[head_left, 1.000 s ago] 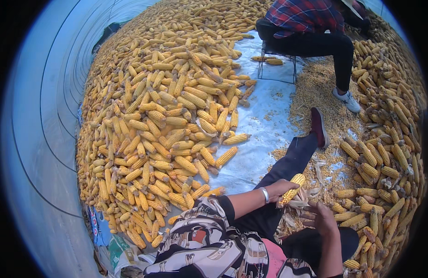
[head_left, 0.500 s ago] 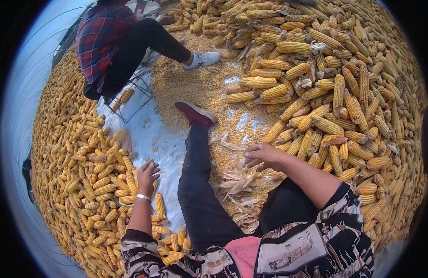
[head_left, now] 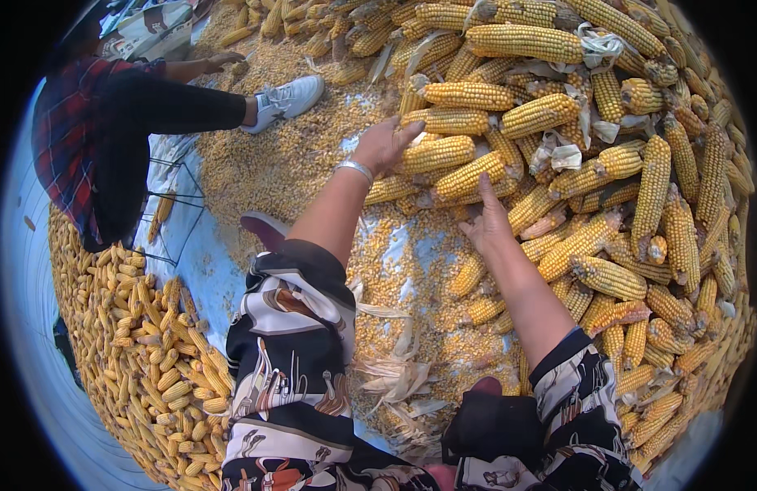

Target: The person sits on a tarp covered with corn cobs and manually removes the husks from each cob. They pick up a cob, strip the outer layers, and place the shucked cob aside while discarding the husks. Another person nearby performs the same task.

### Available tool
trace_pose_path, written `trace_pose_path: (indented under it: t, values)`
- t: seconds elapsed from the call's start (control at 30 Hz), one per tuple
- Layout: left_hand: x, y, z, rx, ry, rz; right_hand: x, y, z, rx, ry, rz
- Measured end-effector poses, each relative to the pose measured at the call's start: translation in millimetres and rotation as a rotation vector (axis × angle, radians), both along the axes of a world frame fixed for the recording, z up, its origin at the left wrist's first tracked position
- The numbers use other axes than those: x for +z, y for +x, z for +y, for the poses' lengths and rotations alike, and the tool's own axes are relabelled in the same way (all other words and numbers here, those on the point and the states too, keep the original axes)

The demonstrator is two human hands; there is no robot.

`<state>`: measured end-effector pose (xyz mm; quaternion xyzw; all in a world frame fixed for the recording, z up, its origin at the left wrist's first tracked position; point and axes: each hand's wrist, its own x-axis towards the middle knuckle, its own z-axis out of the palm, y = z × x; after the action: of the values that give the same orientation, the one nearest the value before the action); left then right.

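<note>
My left hand (head_left: pixel 381 147) reaches to the near edge of a heap of yellow corn cobs, its thumb spread from the fingers beside the end of one corn cob (head_left: pixel 438 155). Below a neighbouring corn cob (head_left: pixel 472 177), my right hand (head_left: pixel 486 222) is held with thumb raised and fingers apart. Between the two hands lie a few cobs, which neither hand grips. Some of my left fingers are partly hidden by the hand.
Loose kernels (head_left: pixel 305 155) cover a pale sheet (head_left: pixel 206 274). Dry husks (head_left: pixel 395 376) lie near my legs. Far left, a person in a plaid shirt (head_left: pixel 63 155) sits on a wire-framed stool (head_left: pixel 178 196). Another heap of cobs (head_left: pixel 153 352) spreads at left.
Both hands have moved forward to the heap on the right, the left one from above the left cobs. My view has shifted toward that heap. The person's hand now shows over the kernels.
</note>
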<state>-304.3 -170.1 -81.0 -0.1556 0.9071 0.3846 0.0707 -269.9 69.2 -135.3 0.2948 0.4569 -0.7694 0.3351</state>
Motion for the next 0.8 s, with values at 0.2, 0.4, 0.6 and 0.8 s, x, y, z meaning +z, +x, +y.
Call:
trace_pose_path:
  t: [0.2,0.4,0.6,0.8]
  values:
    - [-29.3,-9.6,8.8,-0.089,-0.006,-0.17,-11.8,-0.9,2.8,-0.09,-0.184,0.029]
    - [-11.6,79.3,72.7,-0.121,-0.165,-0.14,5.8,19.6,15.2,0.041,-0.115,-0.059]
    - [-60.7,190.7,127.5,0.273,0.613,0.123,-2.1,64.2,57.1,0.361,-0.014,0.2]
    - [-33.3,266.9,126.1,0.638,1.466,-0.035,34.0,85.8,82.4,0.291,-0.198,-0.164]
